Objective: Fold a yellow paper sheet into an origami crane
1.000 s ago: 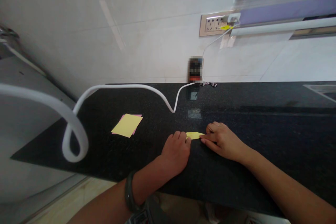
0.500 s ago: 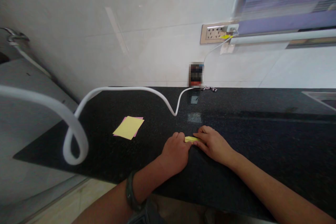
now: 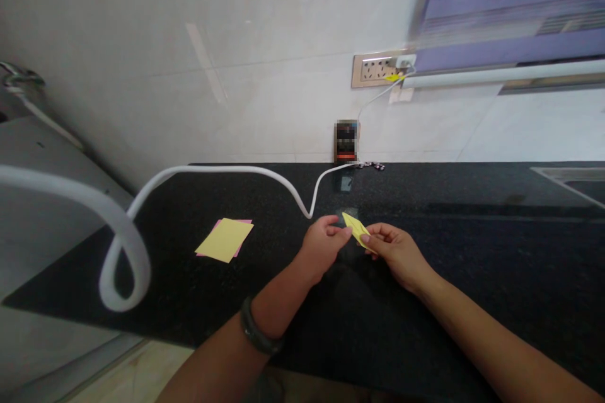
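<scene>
Nearest, a dark bangle [image 3: 254,329] sits on the left wrist, and a pale floor [image 3: 125,371] shows beyond the near left edge of the black tabletop [image 3: 472,233]. The left hand [image 3: 324,244] is partly open, fingers loosely bent, a gap between thumb and forefinger; its thumb lies at the left edge of the folded yellow paper [image 3: 355,225], and firm contact cannot be confirmed. The right hand [image 3: 396,252] is closed in a pinch on the paper's near right end, thumb on top, fingers beneath. The paper is narrow, set at a slant between both hands, its pointed tip towards the far left; clearance above the tabletop cannot be determined.

To the left, well apart from the hands, a yellow sheet [image 3: 225,240] lies flat over a pink sheet [image 3: 246,221], which projects at the edges. A thick white cable [image 3: 222,169] loops at the left and runs to a small dark device [image 3: 346,140], details obscured, upright against the wall [image 3: 283,94]. A beaded strand [image 3: 373,166] lies just right of it. Above, a socket panel [image 3: 358,72] carries a white plug [image 3: 405,62] at its right end
</scene>
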Tool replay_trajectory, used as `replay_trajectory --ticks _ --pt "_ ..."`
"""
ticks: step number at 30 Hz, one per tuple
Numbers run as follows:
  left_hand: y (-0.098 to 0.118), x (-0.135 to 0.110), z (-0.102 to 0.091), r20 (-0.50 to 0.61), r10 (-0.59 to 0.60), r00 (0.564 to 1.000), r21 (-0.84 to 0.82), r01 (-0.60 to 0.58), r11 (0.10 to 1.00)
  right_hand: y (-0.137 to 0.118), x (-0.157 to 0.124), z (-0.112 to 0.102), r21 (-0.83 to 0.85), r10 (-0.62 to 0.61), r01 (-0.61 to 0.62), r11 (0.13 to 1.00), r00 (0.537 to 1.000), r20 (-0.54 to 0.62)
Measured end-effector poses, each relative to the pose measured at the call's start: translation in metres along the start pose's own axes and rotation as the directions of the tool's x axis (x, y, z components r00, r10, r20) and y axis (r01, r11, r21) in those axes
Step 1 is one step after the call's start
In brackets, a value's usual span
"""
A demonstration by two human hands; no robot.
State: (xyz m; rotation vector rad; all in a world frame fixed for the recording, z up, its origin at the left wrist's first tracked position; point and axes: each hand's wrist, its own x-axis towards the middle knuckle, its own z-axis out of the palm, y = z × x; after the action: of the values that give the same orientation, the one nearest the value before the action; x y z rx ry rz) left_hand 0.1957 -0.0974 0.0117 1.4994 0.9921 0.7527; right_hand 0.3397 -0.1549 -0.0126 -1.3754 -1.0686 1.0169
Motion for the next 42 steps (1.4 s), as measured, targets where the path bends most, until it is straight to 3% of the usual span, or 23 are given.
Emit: replay_trajectory --ticks 2,4,11,19,22,26,30,42 --pt "0.001 -0.001 0.009 0.104 -0.044 0.994 -0.106 0.055 0.993 -0.003 -0.003 0.001 0.103 0.025 -0.026 0.994 1.0 0.01" --pt "-0.002 -0.003 0.013 0.082 -0.005 0.997 -0.171 0.018 0.985 -0.007 -0.007 0.002 0.109 0.006 -0.009 0.994 1.0 0.029" --pt "-0.006 -0.002 0.008 0.117 0.105 0.988 -0.237 -0.074 0.969 -0.012 -0.015 0.004 -0.132 -0.172 0.173 0.976 0.985 0.02" --pt "-0.003 -0.01 0.006 0.146 0.095 0.985 -0.194 -0.066 0.979 -0.005 -0.017 0.001 -0.319 -0.225 0.21 0.924 0.974 -0.009" --pt "-0.007 -0.01 0.007 0.165 0.087 0.982 -0.221 -0.049 0.974 -0.006 -0.018 0.0 -0.461 -0.343 0.301 0.835 0.939 -0.008" --pt "-0.009 -0.009 0.009 0.153 0.011 0.988 -0.261 0.03 0.965 -0.008 -0.019 0.0 -0.551 -0.508 0.402 0.732 0.86 -0.048" --pt "-0.007 -0.01 0.01 0.158 -0.015 0.987 -0.283 0.06 0.957 -0.01 -0.018 0.001 -0.584 -0.577 0.466 0.664 0.817 -0.003" --pt "-0.013 -0.01 0.009 0.156 0.018 0.988 -0.245 0.021 0.969 -0.009 -0.016 0.002 -0.526 -0.488 0.395 0.753 0.872 -0.044"
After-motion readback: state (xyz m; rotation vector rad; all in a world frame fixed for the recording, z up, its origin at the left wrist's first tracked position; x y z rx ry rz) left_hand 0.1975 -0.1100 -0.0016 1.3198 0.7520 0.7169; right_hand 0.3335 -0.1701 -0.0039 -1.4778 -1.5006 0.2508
